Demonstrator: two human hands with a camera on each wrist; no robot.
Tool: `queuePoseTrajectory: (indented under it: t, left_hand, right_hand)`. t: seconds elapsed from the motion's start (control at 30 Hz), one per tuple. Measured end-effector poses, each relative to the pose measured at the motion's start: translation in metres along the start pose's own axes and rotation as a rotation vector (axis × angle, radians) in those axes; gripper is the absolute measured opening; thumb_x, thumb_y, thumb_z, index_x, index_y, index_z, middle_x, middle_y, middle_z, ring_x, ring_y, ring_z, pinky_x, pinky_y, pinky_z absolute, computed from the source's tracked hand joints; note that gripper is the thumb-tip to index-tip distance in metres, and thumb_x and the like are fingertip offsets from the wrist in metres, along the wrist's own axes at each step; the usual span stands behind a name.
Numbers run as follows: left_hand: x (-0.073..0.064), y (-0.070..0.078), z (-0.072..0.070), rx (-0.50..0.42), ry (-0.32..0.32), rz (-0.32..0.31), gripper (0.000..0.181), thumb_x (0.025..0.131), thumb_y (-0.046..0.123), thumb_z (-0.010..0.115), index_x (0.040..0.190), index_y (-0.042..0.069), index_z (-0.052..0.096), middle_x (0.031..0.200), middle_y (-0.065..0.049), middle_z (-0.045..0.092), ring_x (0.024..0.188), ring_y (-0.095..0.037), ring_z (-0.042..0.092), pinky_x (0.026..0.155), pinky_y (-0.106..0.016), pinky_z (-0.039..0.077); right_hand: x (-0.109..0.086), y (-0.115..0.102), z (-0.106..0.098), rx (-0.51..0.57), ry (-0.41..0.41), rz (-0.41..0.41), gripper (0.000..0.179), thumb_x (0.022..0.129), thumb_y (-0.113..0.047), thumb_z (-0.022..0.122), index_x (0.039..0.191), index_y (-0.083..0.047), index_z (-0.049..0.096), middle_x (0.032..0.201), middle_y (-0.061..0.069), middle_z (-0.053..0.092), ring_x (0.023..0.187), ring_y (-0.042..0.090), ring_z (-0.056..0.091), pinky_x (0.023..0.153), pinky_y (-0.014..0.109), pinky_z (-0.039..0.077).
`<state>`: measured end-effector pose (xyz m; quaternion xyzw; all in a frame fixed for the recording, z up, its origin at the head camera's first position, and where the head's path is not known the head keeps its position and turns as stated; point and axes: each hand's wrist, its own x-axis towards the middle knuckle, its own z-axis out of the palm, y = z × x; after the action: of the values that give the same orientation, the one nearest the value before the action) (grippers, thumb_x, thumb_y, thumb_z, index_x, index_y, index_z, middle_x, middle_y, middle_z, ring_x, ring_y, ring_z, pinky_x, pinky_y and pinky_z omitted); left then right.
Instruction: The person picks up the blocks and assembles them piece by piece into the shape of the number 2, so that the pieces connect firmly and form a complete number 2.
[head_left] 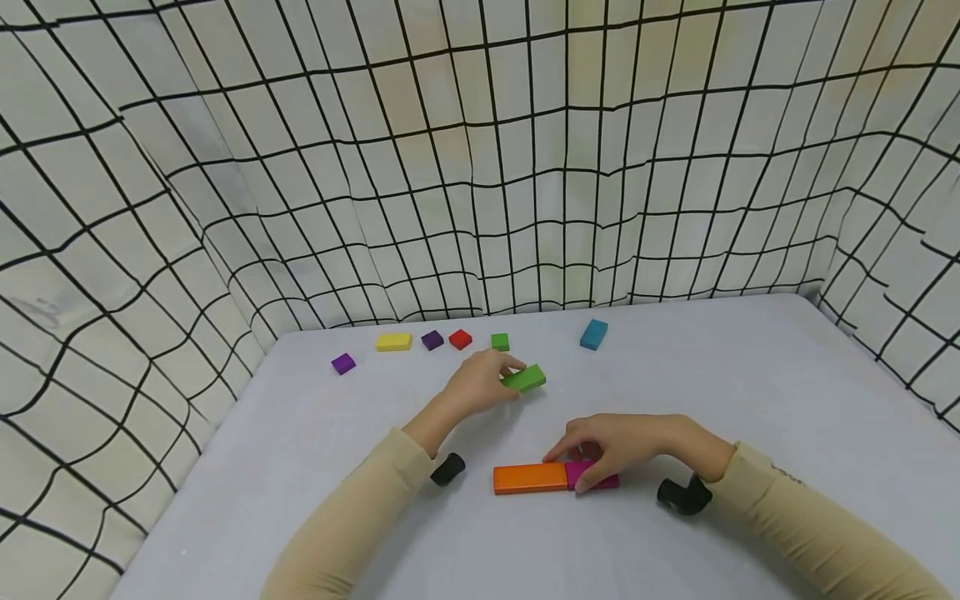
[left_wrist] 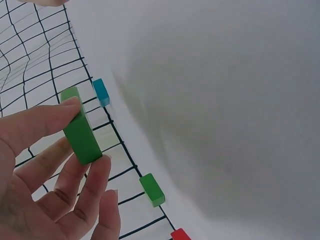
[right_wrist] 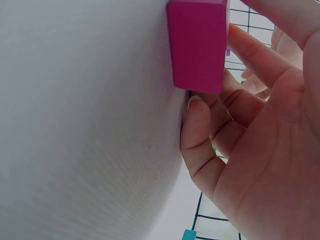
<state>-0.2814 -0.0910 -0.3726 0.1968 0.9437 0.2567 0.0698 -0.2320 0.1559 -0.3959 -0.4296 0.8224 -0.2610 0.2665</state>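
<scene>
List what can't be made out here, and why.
- Head view: one end of the held green block, covered by the left hand.
- Head view: part of the magenta block, behind the right hand.
- Head view: the marking on the right sleeve, too small to read.
- Left wrist view: most of the red block, cut off by the bottom edge.

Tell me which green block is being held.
The nearer green block, pinched in the left hand. The other green block lies unheld on the table, between the red block and the blue block.
</scene>
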Motion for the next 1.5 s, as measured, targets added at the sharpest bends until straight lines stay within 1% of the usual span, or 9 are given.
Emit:
queuePoseTrajectory:
  t: [0.27,0.43,0.7,0.9,1.0,1.33,1.5]
  left_hand:
    - [-0.013,-0.002,0.0,-0.009,-0.028,0.001,0.042,0.086,0.012,0.082,0.128,0.01,0.073,0.111,-0.01,0.073,0.102,-0.024,0.063,0.086,-0.037,0.054]
    - [-0.02,-0.004,0.002,-0.014,-0.037,-0.012,0.043,0.085,0.012,0.084,0.127,0.009,0.073,0.11,-0.01,0.073,0.101,-0.024,0.064,0.085,-0.036,0.055]
    - [-0.028,-0.004,0.003,-0.026,-0.043,-0.022,0.042,0.085,0.013,0.084,0.126,0.009,0.074,0.109,-0.01,0.074,0.098,-0.023,0.064,0.081,-0.034,0.055]
    - [-0.035,-0.003,0.004,-0.011,-0.062,-0.025,0.044,0.084,0.013,0.085,0.126,0.012,0.074,0.108,-0.009,0.073,0.098,-0.023,0.064,0.084,-0.037,0.055]
    - [-0.038,-0.004,0.006,-0.007,-0.076,-0.025,0.044,0.083,0.013,0.086,0.125,0.013,0.073,0.107,-0.009,0.073,0.096,-0.023,0.064,0.083,-0.037,0.055]
    - [-0.045,-0.001,0.011,-0.016,-0.1,-0.002,0.044,0.083,0.013,0.086,0.125,0.012,0.072,0.107,-0.01,0.072,0.094,-0.022,0.064,0.082,-0.036,0.056]
    - [-0.046,0.001,0.013,-0.003,-0.118,-0.008,0.044,0.083,0.013,0.086,0.125,0.011,0.072,0.107,-0.011,0.072,0.091,-0.022,0.064,0.081,-0.036,0.055]
  right_hand:
    - [0.0,-0.002,-0.001,0.001,-0.008,0.004,0.043,0.092,-0.029,0.079,0.133,-0.019,0.07,0.093,-0.011,0.053,0.084,0.007,0.049,0.073,0.023,0.041]
    - [0.0,-0.003,-0.001,0.007,-0.007,-0.002,0.043,0.092,-0.029,0.079,0.133,-0.018,0.07,0.093,-0.011,0.053,0.084,0.007,0.049,0.073,0.023,0.041]
    - [0.0,-0.003,-0.002,0.001,0.001,0.002,0.044,0.092,-0.028,0.079,0.133,-0.019,0.07,0.094,-0.011,0.054,0.084,0.008,0.049,0.073,0.024,0.042]
    - [0.0,-0.002,-0.002,0.007,0.0,0.005,0.044,0.091,-0.028,0.079,0.133,-0.019,0.07,0.094,-0.011,0.054,0.085,0.008,0.05,0.074,0.024,0.043]
    - [0.0,-0.001,-0.001,0.008,0.001,0.012,0.043,0.091,-0.029,0.079,0.133,-0.02,0.07,0.093,-0.011,0.053,0.085,0.007,0.05,0.073,0.024,0.043]
    - [0.0,0.004,0.002,0.009,0.011,-0.002,0.043,0.091,-0.031,0.079,0.132,-0.021,0.071,0.092,-0.012,0.053,0.082,0.007,0.049,0.072,0.023,0.042]
    - [0.001,0.005,0.002,0.013,0.013,-0.007,0.043,0.091,-0.031,0.079,0.132,-0.021,0.07,0.093,-0.012,0.054,0.083,0.007,0.05,0.073,0.023,0.043]
